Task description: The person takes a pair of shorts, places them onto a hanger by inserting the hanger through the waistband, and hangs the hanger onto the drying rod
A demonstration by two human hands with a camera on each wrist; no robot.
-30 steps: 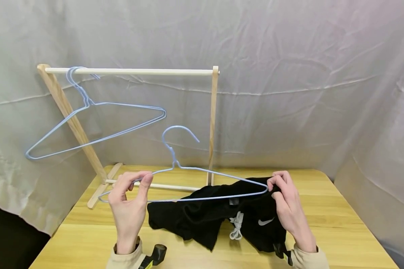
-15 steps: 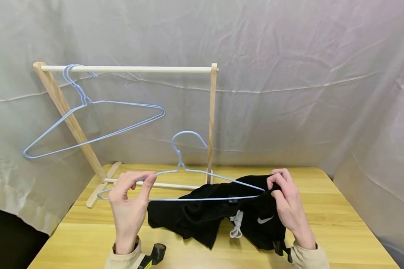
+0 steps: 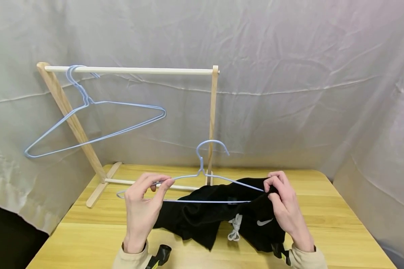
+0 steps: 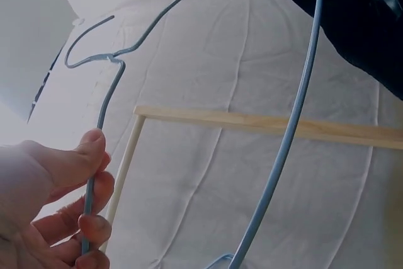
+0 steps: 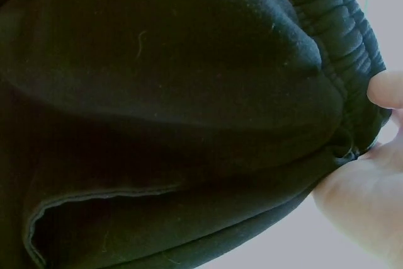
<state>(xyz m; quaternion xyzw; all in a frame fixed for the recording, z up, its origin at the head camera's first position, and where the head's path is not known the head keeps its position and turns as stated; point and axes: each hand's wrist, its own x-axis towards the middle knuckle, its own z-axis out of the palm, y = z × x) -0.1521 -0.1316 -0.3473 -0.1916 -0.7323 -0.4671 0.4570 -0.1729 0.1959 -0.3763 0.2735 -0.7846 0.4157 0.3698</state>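
Note:
My left hand (image 3: 143,211) pinches a light blue wire hanger (image 3: 201,164) by its upper left arm, the hook standing up. In the left wrist view, the thumb and fingers are wrapped round the hanger wire (image 4: 102,111). My right hand (image 3: 287,209) holds the waistband of black shorts (image 3: 192,216) at their right end. A white drawstring bow (image 3: 235,226) and a white swoosh mark the front. The hanger's right corner is hidden inside the waist opening. In the right wrist view, thumb and fingers pinch the gathered elastic waistband (image 5: 352,42).
Behind the hands stands a wooden rack (image 3: 213,119) with a white top rail (image 3: 148,70). More blue hangers (image 3: 87,101) hang at its left end. A wood-grain table (image 3: 336,224) lies beneath, with grey cloth (image 3: 289,93) behind and beside it.
My left hand has moved right with the hanger, and its right corner has slid into the shorts' waistband, out of sight. The right hand has barely moved.

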